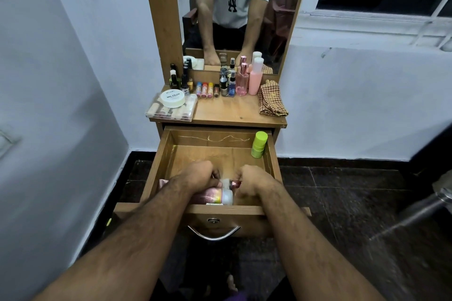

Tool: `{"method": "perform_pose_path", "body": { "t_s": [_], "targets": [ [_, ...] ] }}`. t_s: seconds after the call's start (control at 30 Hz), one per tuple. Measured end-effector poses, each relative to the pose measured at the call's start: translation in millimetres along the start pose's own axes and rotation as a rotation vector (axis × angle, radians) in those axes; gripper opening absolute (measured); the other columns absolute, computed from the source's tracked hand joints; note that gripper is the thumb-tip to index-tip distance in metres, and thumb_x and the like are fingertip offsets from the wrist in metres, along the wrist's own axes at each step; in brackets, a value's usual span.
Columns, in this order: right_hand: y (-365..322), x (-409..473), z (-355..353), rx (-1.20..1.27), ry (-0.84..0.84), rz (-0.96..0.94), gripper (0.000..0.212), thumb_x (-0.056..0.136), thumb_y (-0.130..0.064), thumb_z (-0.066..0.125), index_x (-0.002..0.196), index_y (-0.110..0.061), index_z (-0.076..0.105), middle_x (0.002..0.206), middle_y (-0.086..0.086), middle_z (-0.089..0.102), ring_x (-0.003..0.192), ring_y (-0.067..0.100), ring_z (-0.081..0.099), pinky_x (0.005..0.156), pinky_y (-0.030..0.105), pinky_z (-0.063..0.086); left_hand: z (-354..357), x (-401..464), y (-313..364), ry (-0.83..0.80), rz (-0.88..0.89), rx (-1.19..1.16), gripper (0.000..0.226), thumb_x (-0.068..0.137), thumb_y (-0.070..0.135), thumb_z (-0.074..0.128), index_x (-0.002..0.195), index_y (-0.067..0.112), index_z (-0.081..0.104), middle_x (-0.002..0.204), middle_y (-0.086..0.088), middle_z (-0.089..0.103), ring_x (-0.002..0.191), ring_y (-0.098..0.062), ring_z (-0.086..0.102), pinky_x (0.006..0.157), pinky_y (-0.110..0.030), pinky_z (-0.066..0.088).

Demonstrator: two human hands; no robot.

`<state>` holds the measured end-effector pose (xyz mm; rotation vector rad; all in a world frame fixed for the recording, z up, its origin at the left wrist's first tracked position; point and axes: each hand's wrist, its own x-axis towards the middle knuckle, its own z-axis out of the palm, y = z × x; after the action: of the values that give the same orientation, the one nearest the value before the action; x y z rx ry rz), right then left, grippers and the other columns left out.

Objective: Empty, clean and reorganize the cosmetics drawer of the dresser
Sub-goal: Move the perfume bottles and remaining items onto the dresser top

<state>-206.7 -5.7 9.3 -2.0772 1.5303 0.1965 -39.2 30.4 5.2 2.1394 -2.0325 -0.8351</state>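
Low in the middle of the frame, I have both forearms reaching forward and down into the open drawer [156, 161] of the dresser [234, 112], wrists bent so the knuckles face up. My left hand [195, 176] has its fingers curled round a pink tube [163, 183] lying crosswise, its flat end poking out past the left of my wrist. My right hand [252, 182] is also curled, pinching a small pink item [235, 183] between the two hands; I cannot tell whether that item is a separate piece or the cap end of the same tube. Just below the hands, against the drawer's front wall, a pink bottle with a white cap [215, 197] lies on its side. At the drawer's upper right corner a lime-green container [258, 144] stands upright against the right wall.

Higher in the frame, on the dresser top, a row of small bottles and lipsticks [210, 88] stands before the mirror [234, 7]. A clear box [171, 110] at the left bears a white jar marked nail polish [172, 99]. A checked cloth [272, 100] lies folded at the right. A tall pink bottle [255, 76] stands beside it.
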Motion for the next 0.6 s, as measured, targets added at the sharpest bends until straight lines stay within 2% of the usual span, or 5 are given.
{"method": "perform_pose_path", "body": {
  "t_s": [0.2, 0.33, 0.43, 0.5, 0.6],
  "targets": [
    [-7, 5, 5, 0.009, 0.127, -0.053, 0.012, 0.085, -0.006, 0.069, 0.093, -0.015, 0.068, 0.093, 0.002, 0.069, 0.087, 0.018, 0.066, 0.083, 0.037, 0.057, 2, -3, -3, 0.043, 0.006, -0.023, 0.028, 0.085, 0.038, 0.073, 0.108, 0.022, 0.072, 0.106, 0.005, 0.069, 0.095, -0.011, 0.061, 0.074, -0.025, 0.044],
    [-7, 7, 0, 0.084, 0.163, -0.065, 0.016, 0.082, -0.004, 0.073, 0.092, -0.015, 0.069, 0.09, 0.0, 0.067, 0.084, 0.016, 0.064, 0.072, 0.028, 0.053, 1, -3, -1, 0.058, 0.003, -0.055, 0.033, 0.08, 0.033, 0.079, 0.11, 0.021, 0.07, 0.106, 0.006, 0.068, 0.098, -0.012, 0.062, 0.08, -0.025, 0.049],
    [-5, 8, 1, 0.131, 0.17, -0.086, 0.016, 0.083, -0.001, 0.071, 0.091, -0.015, 0.072, 0.091, 0.001, 0.07, 0.085, 0.017, 0.065, 0.075, 0.031, 0.056, 3, -1, 0, 0.067, 0.014, -0.046, 0.032, 0.076, 0.03, 0.083, 0.105, 0.023, 0.071, 0.101, 0.007, 0.07, 0.095, -0.011, 0.064, 0.083, -0.028, 0.052],
    [-2, 10, 0, 0.215, 0.19, -0.095, 0.017, 0.082, -0.001, 0.073, 0.088, -0.018, 0.072, 0.091, 0.0, 0.07, 0.083, 0.015, 0.066, 0.071, 0.028, 0.056, 2, 0, -2, 0.07, 0.017, -0.083, 0.029, 0.076, 0.028, 0.083, 0.103, 0.023, 0.071, 0.097, 0.008, 0.069, 0.091, -0.009, 0.064, 0.076, -0.023, 0.051],
    [0, 11, -3, 0.403, 0.241, -0.134, 0.028, 0.081, 0.002, 0.074, 0.085, -0.025, 0.067, 0.083, -0.008, 0.067, 0.076, 0.006, 0.063, 0.064, 0.017, 0.047, -1, -2, -2, 0.12, 0.041, -0.151, 0.021, 0.084, 0.021, 0.076, 0.105, 0.021, 0.07, 0.099, 0.007, 0.068, 0.087, -0.007, 0.063, 0.066, -0.015, 0.045]
  ]
}}
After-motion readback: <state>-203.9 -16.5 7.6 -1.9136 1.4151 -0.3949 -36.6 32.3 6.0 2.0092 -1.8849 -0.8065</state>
